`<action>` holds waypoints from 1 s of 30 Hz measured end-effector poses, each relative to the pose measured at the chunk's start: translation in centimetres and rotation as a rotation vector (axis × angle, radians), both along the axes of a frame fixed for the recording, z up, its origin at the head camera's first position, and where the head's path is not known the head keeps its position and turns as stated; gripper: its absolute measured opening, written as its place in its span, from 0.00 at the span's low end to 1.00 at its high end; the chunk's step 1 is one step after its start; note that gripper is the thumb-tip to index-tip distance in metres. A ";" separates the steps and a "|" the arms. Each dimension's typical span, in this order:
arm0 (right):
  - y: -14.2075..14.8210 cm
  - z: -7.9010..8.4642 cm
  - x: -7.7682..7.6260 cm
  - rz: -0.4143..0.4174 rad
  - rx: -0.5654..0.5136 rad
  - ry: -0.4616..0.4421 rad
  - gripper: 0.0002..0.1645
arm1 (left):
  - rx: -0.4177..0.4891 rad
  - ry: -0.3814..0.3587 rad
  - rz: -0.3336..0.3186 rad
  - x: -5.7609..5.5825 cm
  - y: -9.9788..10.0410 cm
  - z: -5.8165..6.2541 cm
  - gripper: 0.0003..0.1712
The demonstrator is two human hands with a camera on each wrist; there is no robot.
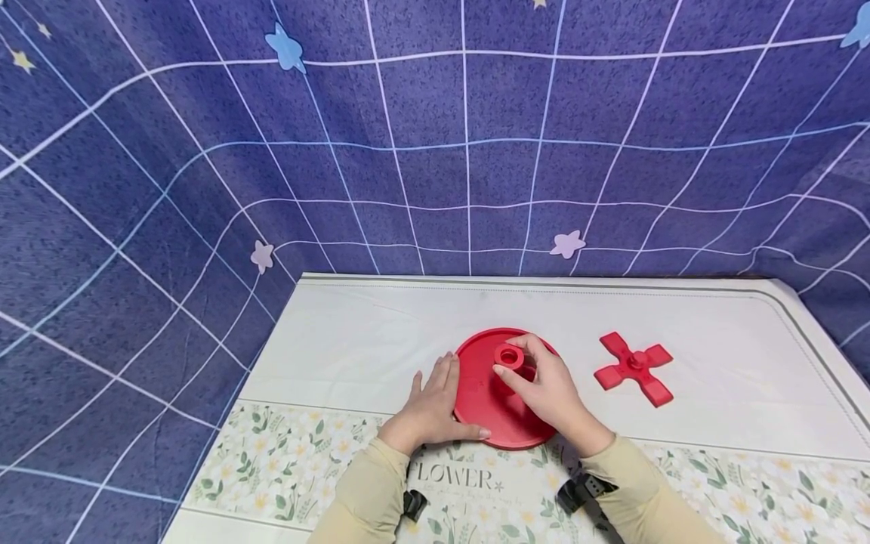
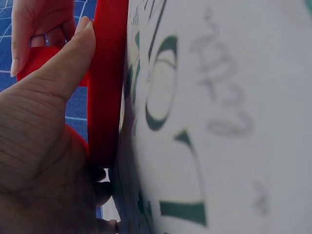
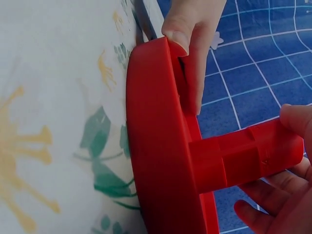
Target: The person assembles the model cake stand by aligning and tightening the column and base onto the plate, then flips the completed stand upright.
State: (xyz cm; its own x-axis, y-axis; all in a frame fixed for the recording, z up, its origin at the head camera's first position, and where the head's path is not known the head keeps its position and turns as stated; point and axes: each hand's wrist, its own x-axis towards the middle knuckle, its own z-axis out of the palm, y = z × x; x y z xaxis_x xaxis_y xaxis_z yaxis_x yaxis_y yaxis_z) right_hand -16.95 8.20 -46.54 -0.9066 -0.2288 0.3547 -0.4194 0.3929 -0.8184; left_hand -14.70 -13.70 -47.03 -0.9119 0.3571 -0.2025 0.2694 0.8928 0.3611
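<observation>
A round red tray-like base with a raised rim [image 1: 476, 404] lies flat on the table. From it rises a red hollow post [image 3: 234, 156], whose ring-shaped top [image 1: 499, 352] shows in the head view. My right hand [image 1: 553, 385] pinches the post's upper end between thumb and fingers. At the base's left side my left hand [image 1: 431, 412] rests with straight fingers along the rim, its thumb [image 2: 68, 63] lying on the near edge. How the post's foot meets the base is partly hidden by the right hand.
Right of the base lies a red cross-shaped piece [image 1: 635, 363] with a round stub at its centre. A floral cloth [image 1: 306, 461] covers the table. Behind and to the left hangs a blue gridded curtain [image 1: 421, 174] with stars.
</observation>
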 end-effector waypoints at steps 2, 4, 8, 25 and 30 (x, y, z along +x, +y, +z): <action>0.0 0.0 0.0 -0.002 -0.001 0.005 0.25 | -0.006 0.000 -0.001 0.0 0.0 0.0 0.75; -0.1 0.0 0.0 -0.008 -0.001 0.008 0.25 | -0.008 0.002 -0.002 -0.1 0.1 0.0 0.75; -0.1 0.0 0.1 -0.020 -0.012 -0.009 0.25 | -0.008 0.003 -0.003 -0.1 0.1 -0.1 0.75; -0.5 0.3 0.5 -0.090 -0.002 -0.025 0.25 | 0.000 0.001 0.007 -0.1 0.2 -0.3 0.76; -0.6 0.2 0.7 -0.105 0.014 -0.007 0.26 | -0.010 -0.012 0.011 0.0 0.2 0.2 0.75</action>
State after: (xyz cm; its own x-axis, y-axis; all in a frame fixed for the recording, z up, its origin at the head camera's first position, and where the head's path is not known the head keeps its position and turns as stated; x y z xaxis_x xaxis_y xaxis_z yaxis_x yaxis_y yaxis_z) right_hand -16.27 7.61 -46.32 -0.9281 -0.1373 0.3460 -0.3698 0.4454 -0.8154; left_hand -14.71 -13.45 -46.87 -0.9133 0.3446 -0.2172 0.2547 0.8992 0.3557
